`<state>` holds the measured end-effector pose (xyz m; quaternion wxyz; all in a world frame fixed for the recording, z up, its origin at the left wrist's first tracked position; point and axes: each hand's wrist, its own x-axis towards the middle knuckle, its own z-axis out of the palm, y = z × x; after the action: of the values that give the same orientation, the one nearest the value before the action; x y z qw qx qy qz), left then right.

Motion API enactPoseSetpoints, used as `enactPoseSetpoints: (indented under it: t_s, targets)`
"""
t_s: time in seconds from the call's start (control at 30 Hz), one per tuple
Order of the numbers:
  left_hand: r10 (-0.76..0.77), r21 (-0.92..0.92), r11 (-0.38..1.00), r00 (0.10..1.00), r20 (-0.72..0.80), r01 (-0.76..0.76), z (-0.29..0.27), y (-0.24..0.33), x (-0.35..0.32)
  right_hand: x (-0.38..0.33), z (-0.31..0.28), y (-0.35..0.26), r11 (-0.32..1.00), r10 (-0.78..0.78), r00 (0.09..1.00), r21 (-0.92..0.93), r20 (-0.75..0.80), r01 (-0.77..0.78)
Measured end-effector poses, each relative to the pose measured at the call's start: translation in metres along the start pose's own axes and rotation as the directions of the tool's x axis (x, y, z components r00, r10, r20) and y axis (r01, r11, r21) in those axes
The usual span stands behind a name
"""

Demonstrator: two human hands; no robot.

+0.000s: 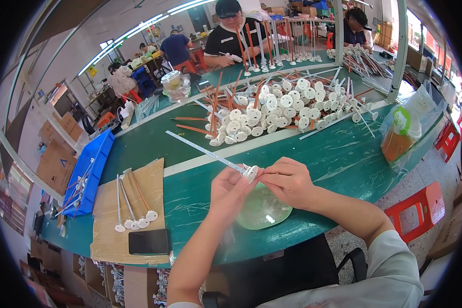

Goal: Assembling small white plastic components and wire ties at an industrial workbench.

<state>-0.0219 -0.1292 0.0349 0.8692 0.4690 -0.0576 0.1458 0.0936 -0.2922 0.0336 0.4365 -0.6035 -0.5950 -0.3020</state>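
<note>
My left hand (226, 192) is closed round a round white disc (249, 173) that has a long, thin pale strip (203, 149) fixed to it. The strip slants up to the far left, over the green table. Beside the disc's right edge, the thumb and fingertips of my right hand (292, 182) are pinched together. Whatever they hold is too small to make out. Below both hands sits a shallow pale green bowl (264, 214) with small whitish pieces in it, partly covered by my hands.
Several disc-and-strip pieces (143, 223) lie on cardboard (105, 205) at left, near a black phone (149, 242). A blue bin (100, 154) stands beyond. A large disc pile (277, 108) spreads ahead. A bagged container (398, 138) and red stool (416, 211) are right. A co-worker (236, 36) sits opposite.
</note>
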Motion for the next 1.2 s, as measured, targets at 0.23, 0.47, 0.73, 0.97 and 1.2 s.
enactPoseSetpoints:
  t_s: [0.23,0.47,0.73,0.97,1.2]
  targets:
    - [-0.002,0.007,1.0,1.0,-0.011,0.002,0.0,0.001,0.001,0.001,0.0,0.006,0.991,-0.117,0.993,-0.063,-0.001,0.117]
    - [-0.033,0.009,0.999,0.999,-0.039,0.034,0.0,0.002,0.001,0.002,-0.003,0.007,0.963,-0.197,0.978,-0.171,0.069,0.206]
    - [-0.074,-0.018,0.997,0.996,-0.041,0.073,-0.006,0.0,-0.001,0.001,-0.003,0.002,0.99,-0.076,0.993,-0.11,0.091,0.086]
    - [0.03,0.002,1.0,0.999,-0.026,-0.029,-0.005,-0.004,0.001,0.009,-0.009,-0.004,0.594,0.623,0.734,0.448,0.268,-0.668]
    - [0.07,0.019,0.997,0.997,-0.021,-0.07,-0.003,-0.011,0.002,0.004,-0.01,-0.008,0.692,0.525,0.821,0.45,0.224,-0.564]
